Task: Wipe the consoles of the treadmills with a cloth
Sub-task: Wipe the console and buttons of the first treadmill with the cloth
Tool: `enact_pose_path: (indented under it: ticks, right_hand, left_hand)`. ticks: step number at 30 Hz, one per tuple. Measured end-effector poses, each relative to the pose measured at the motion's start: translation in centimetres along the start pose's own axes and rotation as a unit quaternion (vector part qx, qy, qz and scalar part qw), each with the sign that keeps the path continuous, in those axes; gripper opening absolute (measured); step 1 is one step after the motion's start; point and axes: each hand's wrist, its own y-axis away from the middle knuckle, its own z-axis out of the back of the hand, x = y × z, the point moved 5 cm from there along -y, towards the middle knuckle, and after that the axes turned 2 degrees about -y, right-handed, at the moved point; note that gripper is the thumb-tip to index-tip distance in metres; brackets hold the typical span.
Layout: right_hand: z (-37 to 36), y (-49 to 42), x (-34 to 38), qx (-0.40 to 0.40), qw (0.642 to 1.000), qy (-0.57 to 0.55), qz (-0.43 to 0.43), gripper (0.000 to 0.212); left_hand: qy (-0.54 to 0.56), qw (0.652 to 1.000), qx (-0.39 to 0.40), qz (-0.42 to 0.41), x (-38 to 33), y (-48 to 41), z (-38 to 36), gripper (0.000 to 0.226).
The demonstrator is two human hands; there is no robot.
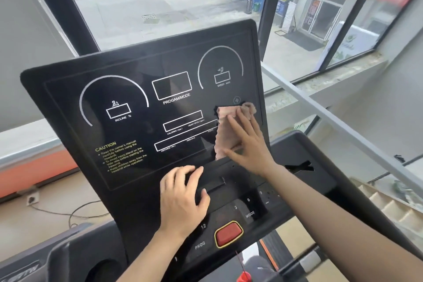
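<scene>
The right hand is pressed flat, fingers spread, at the lower right of the console, while the left hand is curled round its bottom ledge.

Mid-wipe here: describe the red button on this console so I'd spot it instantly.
Start at the large black treadmill console filling the view, then drop below its display to the black key strip just below the left hand. Between the PROG and MODE labels sits the red rounded-rectangle button, the only coloured key there, ringed in yellow.
</scene>
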Motion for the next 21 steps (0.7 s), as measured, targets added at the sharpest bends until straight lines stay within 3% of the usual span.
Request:
enact_pose_path:
  ticks: [6,11,16,21]
  right_hand:
    - [4.1,0.5,-2.1,-0.051,0.978,-0.200,-0.005,0.067]
    - [5.0,0.8,-4.2,-0.079,0.967,-0.234,-0.061,0.070]
    - [4.6,3.0,-8.4,-0.173,0.959,-0.147,-0.171,0.060]
    - [0.0,5.4,-10.9,-0.034,0.946,-0.191,-0.261,0.080]
  left_hand:
    - [0.004,0.971,0.021,-0.237,-6.9,-9.1,-2.6,0.052]
    - [-0.145,0.914,0.113,-0.361,-8.8,-14.5,-7.0,0.061]
    - [-0.219,0.888,0.109,-0.389,-8.4,-15.4,-8.7,0.057]
    - [-0.216,0.891,0.111,-0.385,-8.6,-18.7,-7.1,0.055]
